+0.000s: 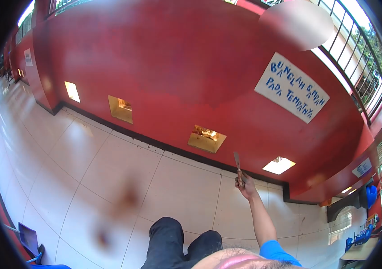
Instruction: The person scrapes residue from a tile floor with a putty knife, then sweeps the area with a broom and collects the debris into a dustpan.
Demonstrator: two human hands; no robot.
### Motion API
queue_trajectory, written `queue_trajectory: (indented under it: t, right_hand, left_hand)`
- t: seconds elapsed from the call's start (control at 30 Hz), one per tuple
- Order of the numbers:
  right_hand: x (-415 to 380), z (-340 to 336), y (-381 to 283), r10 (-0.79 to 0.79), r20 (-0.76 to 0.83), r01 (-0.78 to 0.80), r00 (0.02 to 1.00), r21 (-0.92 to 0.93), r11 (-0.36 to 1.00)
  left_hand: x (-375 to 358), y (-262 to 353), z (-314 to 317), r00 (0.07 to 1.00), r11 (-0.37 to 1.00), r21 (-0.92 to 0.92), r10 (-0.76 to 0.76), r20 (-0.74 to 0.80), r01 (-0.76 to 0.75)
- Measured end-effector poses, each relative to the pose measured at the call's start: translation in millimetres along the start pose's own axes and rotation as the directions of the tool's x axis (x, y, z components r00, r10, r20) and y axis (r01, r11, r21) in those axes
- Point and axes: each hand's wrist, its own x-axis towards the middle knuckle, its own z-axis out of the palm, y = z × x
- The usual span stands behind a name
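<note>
My right hand is closed round the handle of a putty knife. The flat metal blade points up toward the lower part of a red wall, near the dark baseboard. My bent knees in dark trousers show at the bottom, over the pale tiled floor. My left hand is out of view.
Square openings pierce the wall low down. A paper sign with blue letters hangs on it. A blue-purple dustpan is at the lower left. Metal railings and blue items appear on the right.
</note>
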Motion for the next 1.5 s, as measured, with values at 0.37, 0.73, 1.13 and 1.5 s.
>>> queue_trajectory:
  t: [0.37,0.73,1.13,1.5]
  right_hand:
    - [113.5,283.4,-493.5,-0.598,0.155,0.420,0.787,-0.844,0.335]
    - [308.2,337.7,-649.3,-0.522,0.561,0.258,0.642,-0.800,-0.542]
    - [403.0,263.9,-631.2,-0.478,0.524,0.259,0.704,-0.817,-0.515]
    - [341.8,290.8,-599.1,-0.741,0.667,0.054,0.077,-0.745,-0.665]
  left_hand:
    - [-202.5,-2.7,-236.2,0.955,0.846,-0.454,-0.294,0.040,0.280]
    - [-275.1,228.7,-152.6,0.744,0.114,-0.938,-0.643,0.181,0.327]
    - [-277.4,620.8,-104.6,0.923,0.401,-0.898,-0.384,0.015,0.181]
    - [-335.6,554.0,-122.3,0.621,-0.056,-0.909,-0.713,0.325,0.413]
